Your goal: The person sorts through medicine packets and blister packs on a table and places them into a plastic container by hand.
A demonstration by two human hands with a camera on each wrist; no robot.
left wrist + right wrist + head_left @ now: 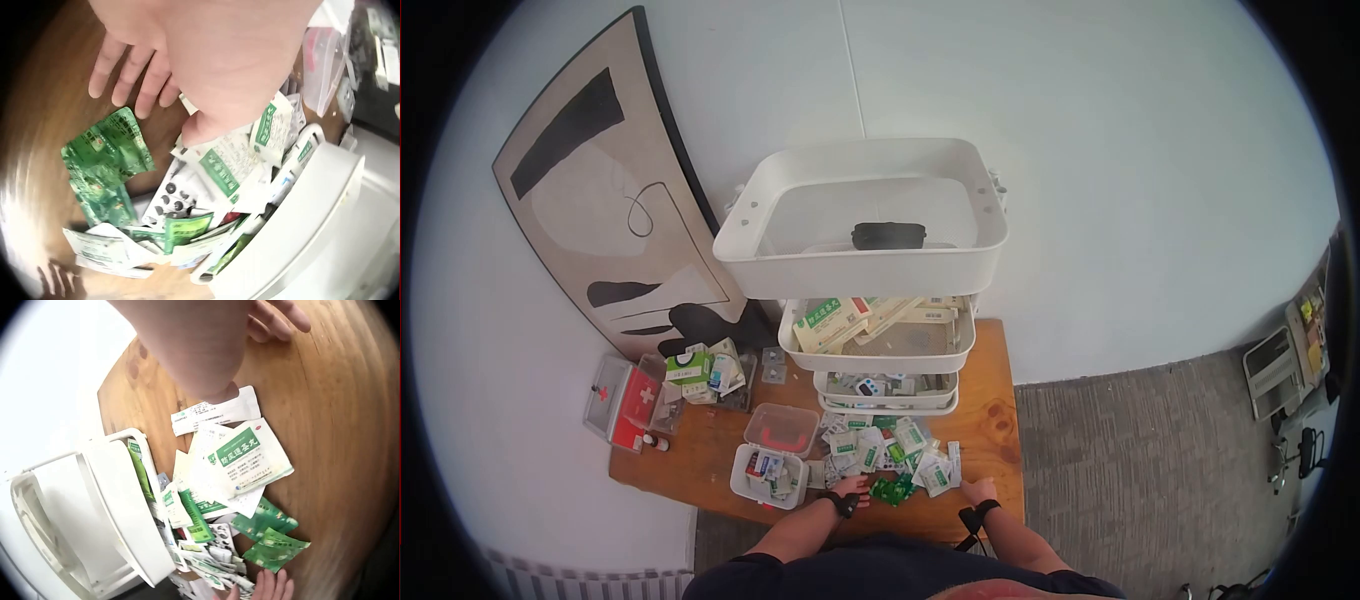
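Note:
A pile of medicine packets (pixel 885 455) lies on the wooden table (pixel 990 400) in front of a white tiered rack (pixel 870 215). My left hand (pixel 855 489) hovers open over the wood. Its fingers (pixel 125 69) are straight, just above crumpled green sachets (pixel 106 162), and its thumb is by a white-and-green packet (pixel 225 165). My right hand (pixel 978 490) rests open at the pile's right edge and holds nothing. Its thumb is close to a long white strip (pixel 215 412) and a white-and-green packet (pixel 247 456). The green sachets (pixel 269 534) lie between the hands.
A clear tub of medicines (pixel 768 475) and its red-handled lid (pixel 780 428) sit left of the pile. Boxes (pixel 705 370) and a red first-aid case (pixel 625 400) stand at the table's far left. A painted board (pixel 600 200) leans on the wall. Grey carpet (pixel 1140 450) lies to the right.

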